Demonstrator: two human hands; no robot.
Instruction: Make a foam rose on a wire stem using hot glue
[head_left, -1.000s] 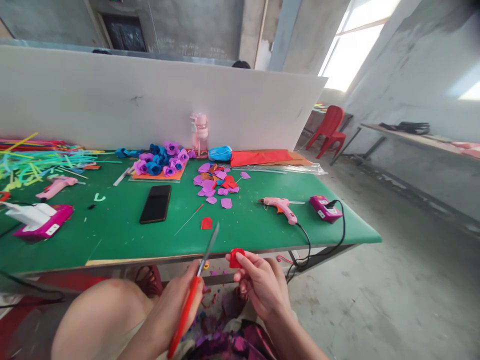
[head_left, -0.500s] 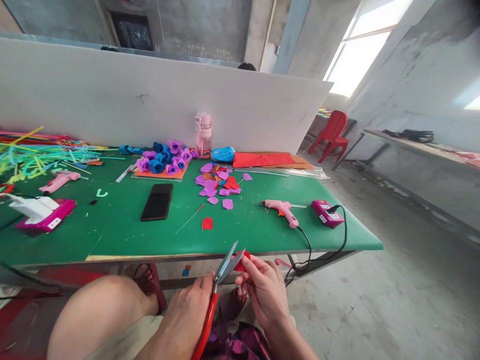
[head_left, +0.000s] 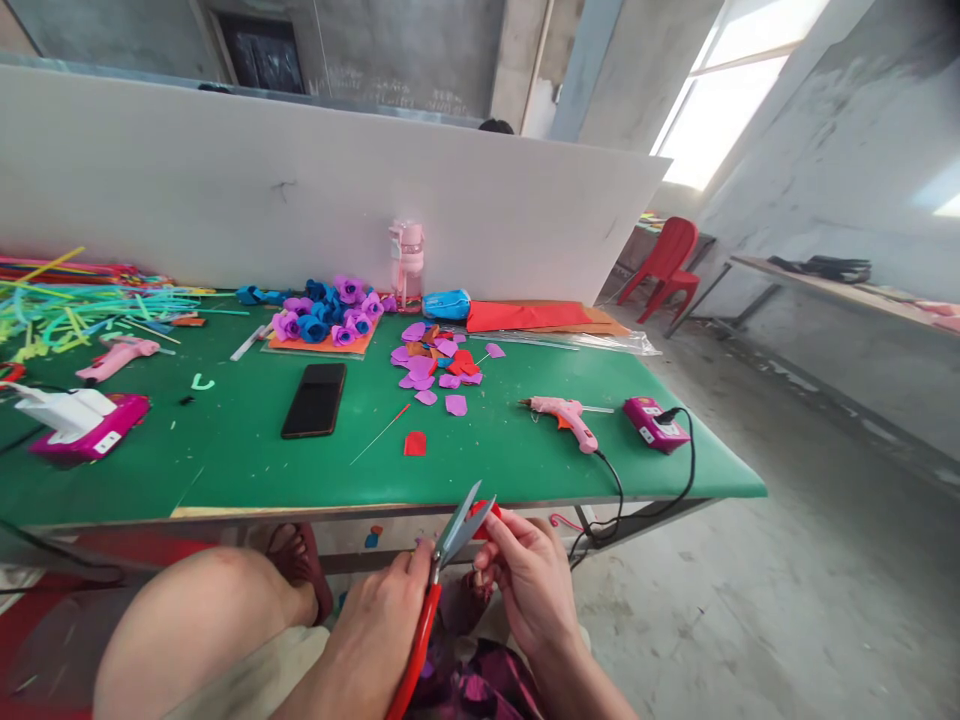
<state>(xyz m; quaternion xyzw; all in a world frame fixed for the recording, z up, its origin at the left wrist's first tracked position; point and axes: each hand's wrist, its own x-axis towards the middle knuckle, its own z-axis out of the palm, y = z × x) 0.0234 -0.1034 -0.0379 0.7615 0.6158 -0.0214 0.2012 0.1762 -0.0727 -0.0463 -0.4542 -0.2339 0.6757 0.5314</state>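
Observation:
My left hand (head_left: 382,615) is wrapped round a pair of scissors (head_left: 421,640) with red handles, low in front of the table edge. Their two steel blades point up and to the right, parted. Between the fingertips of my right hand (head_left: 529,580) is a small piece of red paper (head_left: 484,520), close against the blades and partly covered by them. On the table above lies a red paper square (head_left: 415,443), with a pile of purple, red and brown petals (head_left: 420,370) behind it.
The green table (head_left: 480,460) holds a phone (head_left: 315,400), two pink glue guns (head_left: 566,415), magenta power sockets (head_left: 655,425), purple and blue paper flowers (head_left: 326,315), a pink bottle (head_left: 406,265) and red sheets (head_left: 525,317). A black cord (head_left: 619,500) hangs over the front edge.
The scissors have shifted very slightly to the right, with the blades still parted at the red paper. My right hand has hardly moved, and the table things stay as they were.

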